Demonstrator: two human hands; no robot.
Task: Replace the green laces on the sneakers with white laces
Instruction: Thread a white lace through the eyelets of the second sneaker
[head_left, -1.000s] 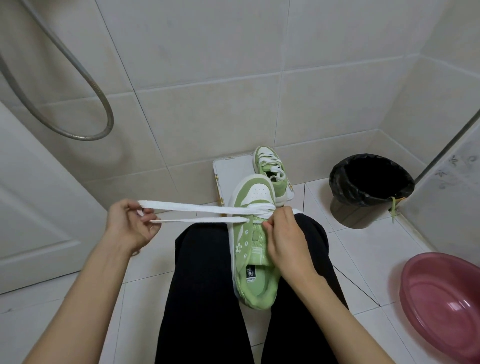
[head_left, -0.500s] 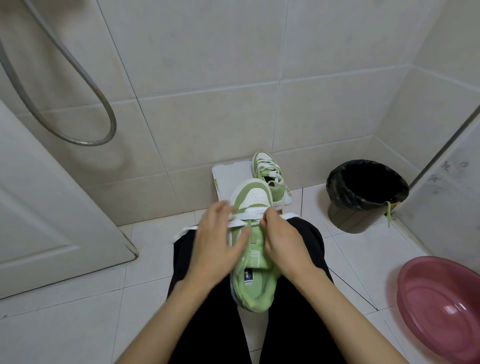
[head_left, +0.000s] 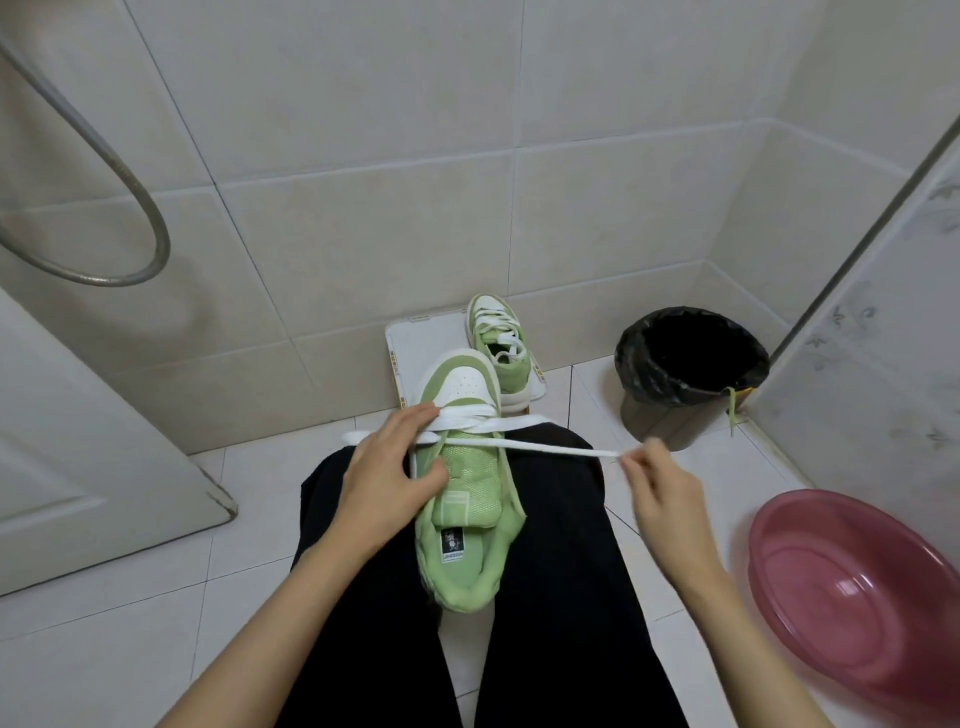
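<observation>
On the lap of a seated person in black trousers (head_left: 561, 571), a green sneaker (head_left: 467, 525) lies lengthwise between the thighs, toe pointing away toward the tiled wall. A white lace (head_left: 545, 448) crosses its lowest eyelets, just behind the white toe cap. The left hand (head_left: 387, 470) lies over the shoe's left side, fingers stretched out across the lace and thumb on the mesh tongue; its grip is slack, pressing rather than closing. The right hand (head_left: 662, 483) is held out past the right knee, its grip closed to a pinch of fingertips on the lace's free end (the strand runs taut from shoe to hand).

At the floor's (head_left: 104, 649) far edge, against the wall, the second sneaker (head_left: 501, 353) stands on a white board (head_left: 421, 343), laced in white. To the right, in the floor's far corner, a black-lined bin (head_left: 634, 384) has a green lace (head_left: 731, 405) hanging over its rim. A pink basin (head_left: 857, 597) sits at the floor's right edge.
</observation>
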